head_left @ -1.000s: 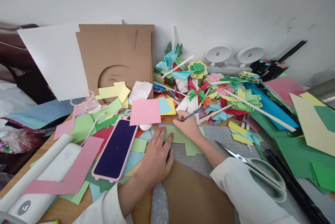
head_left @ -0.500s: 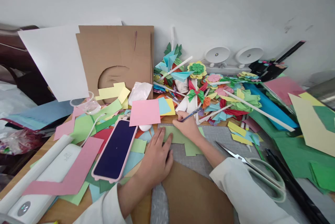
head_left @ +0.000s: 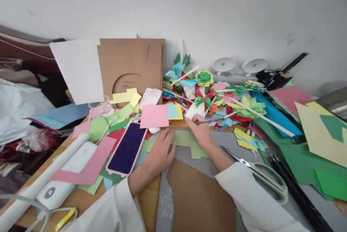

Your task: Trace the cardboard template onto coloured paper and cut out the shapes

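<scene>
My right hand (head_left: 202,134) is closed round a slim dark pen (head_left: 215,120), which lies nearly level over the far edge of the cutting mat (head_left: 225,140). Beneath that hand and wrist is a light green sheet of paper (head_left: 185,138) with a stepped edge. My left hand (head_left: 160,152) rests flat, fingers spread, at the left end of the green sheet. Closer to me, a brown cardboard piece (head_left: 200,199) lies on the mat. Scissors with pale green handles (head_left: 267,179) lie beside my right forearm.
A phone (head_left: 127,148) and a white power bank (head_left: 76,159) lie among paper scraps on the left. Folded paper flowers (head_left: 204,77) pile up along the wall. Cardboard sheets (head_left: 132,58) lean behind. Green paper (head_left: 295,161) and long black strips (head_left: 300,185) lie on the right.
The pen has swung from a raised slant to nearly level in my right hand. My left hand has shifted slightly left along the green sheet. The camera view has also moved.
</scene>
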